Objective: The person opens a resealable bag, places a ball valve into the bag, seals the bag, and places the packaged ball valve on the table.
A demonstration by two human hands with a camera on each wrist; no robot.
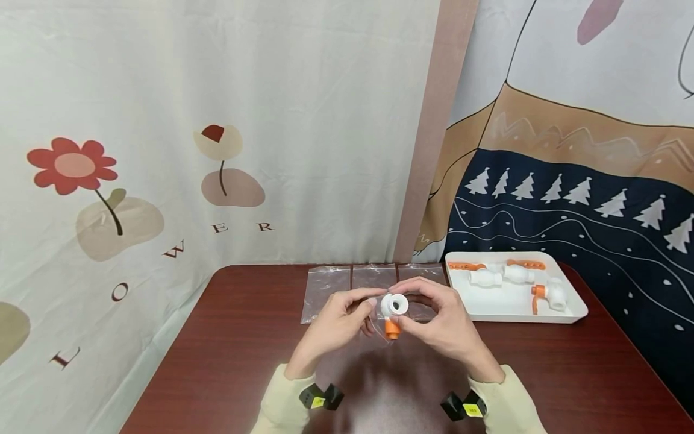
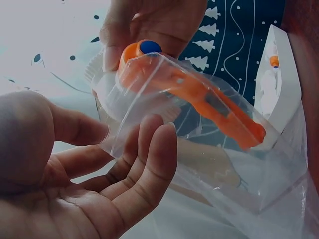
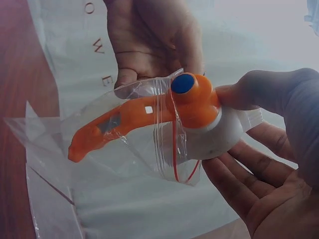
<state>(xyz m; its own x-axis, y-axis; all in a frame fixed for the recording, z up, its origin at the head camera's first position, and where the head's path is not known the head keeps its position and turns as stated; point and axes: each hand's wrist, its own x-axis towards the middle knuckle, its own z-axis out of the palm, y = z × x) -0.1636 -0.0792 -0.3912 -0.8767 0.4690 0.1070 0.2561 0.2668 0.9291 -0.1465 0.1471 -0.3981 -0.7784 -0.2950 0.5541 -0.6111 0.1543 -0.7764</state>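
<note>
I'm seeing tabletop (image 1: 244, 337) stretching leftward, tray rim (image 1: 520, 317) lying near the right hand (image 1: 444, 308); it's pinching the valve (image 3: 214, 137), left hand (image 1: 337, 320) pinching the bag (image 3: 142, 149), orange handle (image 3: 132, 112) pointing lengthwise down.

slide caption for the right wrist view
Right fingers grip a white valve, its orange handle reaching into a clear bag.

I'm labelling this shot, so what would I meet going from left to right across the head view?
Printed red flower → smaller printed flower → left hand → white-and-orange valve → right hand → white tray.
</note>
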